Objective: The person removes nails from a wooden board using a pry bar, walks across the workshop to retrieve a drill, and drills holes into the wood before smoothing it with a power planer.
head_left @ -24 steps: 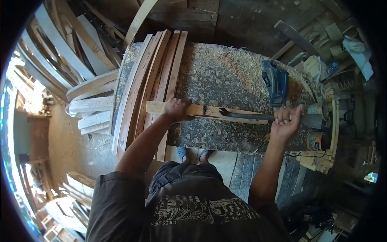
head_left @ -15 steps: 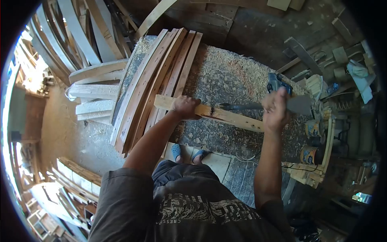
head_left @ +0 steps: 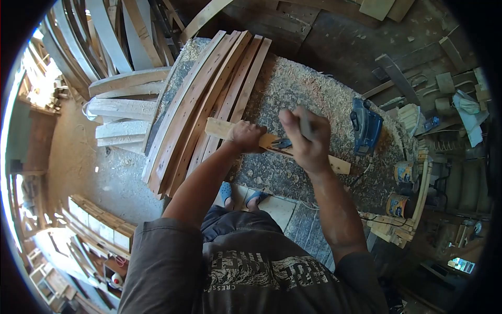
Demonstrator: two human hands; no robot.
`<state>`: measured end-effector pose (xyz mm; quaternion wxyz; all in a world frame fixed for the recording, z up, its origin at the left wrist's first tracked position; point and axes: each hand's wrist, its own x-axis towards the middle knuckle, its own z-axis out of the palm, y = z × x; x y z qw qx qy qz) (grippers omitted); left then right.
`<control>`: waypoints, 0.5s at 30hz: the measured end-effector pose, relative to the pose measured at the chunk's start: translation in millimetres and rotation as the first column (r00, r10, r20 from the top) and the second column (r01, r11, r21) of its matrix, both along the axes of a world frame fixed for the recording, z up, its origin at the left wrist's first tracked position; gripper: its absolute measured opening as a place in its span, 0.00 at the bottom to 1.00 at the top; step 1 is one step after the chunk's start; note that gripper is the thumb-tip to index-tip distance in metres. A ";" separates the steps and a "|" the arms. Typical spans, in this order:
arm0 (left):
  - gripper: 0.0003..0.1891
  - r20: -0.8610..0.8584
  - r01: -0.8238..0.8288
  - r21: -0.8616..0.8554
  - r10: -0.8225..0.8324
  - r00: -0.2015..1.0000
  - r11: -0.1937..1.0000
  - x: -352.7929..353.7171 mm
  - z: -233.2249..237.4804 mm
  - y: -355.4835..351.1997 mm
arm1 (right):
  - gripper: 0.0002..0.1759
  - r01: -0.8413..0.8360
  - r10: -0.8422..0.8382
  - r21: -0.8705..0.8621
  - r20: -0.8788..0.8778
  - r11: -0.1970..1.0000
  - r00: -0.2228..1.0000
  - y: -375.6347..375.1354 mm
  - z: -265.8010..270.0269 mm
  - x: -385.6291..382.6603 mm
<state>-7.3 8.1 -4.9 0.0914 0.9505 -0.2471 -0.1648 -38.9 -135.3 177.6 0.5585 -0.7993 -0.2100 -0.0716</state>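
Note:
My left hand (head_left: pixel 246 136) is shut on a pale wooden strip (head_left: pixel 218 128), pinning it across the workbench (head_left: pixel 314 94), which is covered in wood shavings. My right hand (head_left: pixel 307 140) is raised above the strip, just right of the left hand, gripping the handle of a dark metal chopping tool (head_left: pixel 283 143). The tool's head sits at the strip's top face between my two hands. My right hand hides most of the handle. The strip's right end (head_left: pixel 339 166) shows beyond my right wrist.
A stack of long curved planks (head_left: pixel 209 89) lies along the bench's left side. A blue power tool (head_left: pixel 366 125) rests at the right. Two tins (head_left: pixel 405 170) (head_left: pixel 397 205) stand at the right edge. More curved boards (head_left: pixel 123 107) lie on the floor at left.
My right hand has swung from the far right end of the strip up and leftward, bringing the tool's handle steeply upright. My left hand keeps its hold.

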 end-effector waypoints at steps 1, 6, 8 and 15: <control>0.30 0.027 -0.007 0.000 0.007 1.000 1.000 -2.8 0.4 1.1 | 0.22 0.054 -0.022 0.312 -0.104 0.949 0.994 -30.2 -25.5 10.4; 0.35 -0.137 0.049 0.019 -0.046 0.989 0.999 19.2 20.1 -1.4 | 0.20 0.102 0.049 0.702 -0.192 0.705 0.980 -114.7 -22.1 44.7; 0.38 -0.061 0.047 0.038 -0.044 0.997 0.998 8.0 15.6 -1.2 | 0.24 0.127 0.030 0.678 -0.216 0.724 0.976 -106.1 -23.2 45.7; 0.33 0.055 0.050 0.002 -0.050 0.997 0.999 -18.4 9.6 -3.5 | 0.20 0.005 -0.005 0.114 -0.007 0.993 1.000 -26.0 9.3 3.6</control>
